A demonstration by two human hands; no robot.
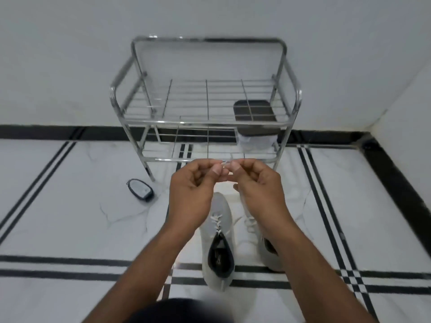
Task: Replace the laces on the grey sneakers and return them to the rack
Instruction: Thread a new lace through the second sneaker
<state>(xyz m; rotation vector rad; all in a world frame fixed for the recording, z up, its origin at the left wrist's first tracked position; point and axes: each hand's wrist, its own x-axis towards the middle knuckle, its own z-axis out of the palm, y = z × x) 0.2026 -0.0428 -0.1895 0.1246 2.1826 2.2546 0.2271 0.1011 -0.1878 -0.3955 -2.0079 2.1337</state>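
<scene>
**Lace held up between both hands, sneakers waiting on the floor below**

Nearest the camera, two bare forearms reach forward over a white marble floor [70,217] banded with black lines. Beneath them stand the two grey sneakers, toes pointing away toward the far wall, long axes running near to far. The left sneaker [218,241] shows plainly: pale grey upper, dark lining at the opening, and a white lace crossing its upper eyelets. The right sneaker [250,238] is half hidden by the right forearm; pale lacing shows on it, but how far it is laced cannot be told.

Above the toes, the left hand [189,194] and the right hand [258,192] meet fingertip to fingertip. Each has its fingers curled, thumb and forefinger pinching a thin white lace [225,163] at about the same height. A faint strand seems to drop from the right hand toward the right sneaker, so that shoe is likely the one in work, and the right hand is nearer it. The shoes lie straight down and nearer from the fingertips.

To the left on the floor lies a small dark oval object [140,189]. Farther off, against the wall, stands the chrome wire rack [205,123], its top shelf bare of shoes, a dark-lidded container [255,123] on its right side.
</scene>
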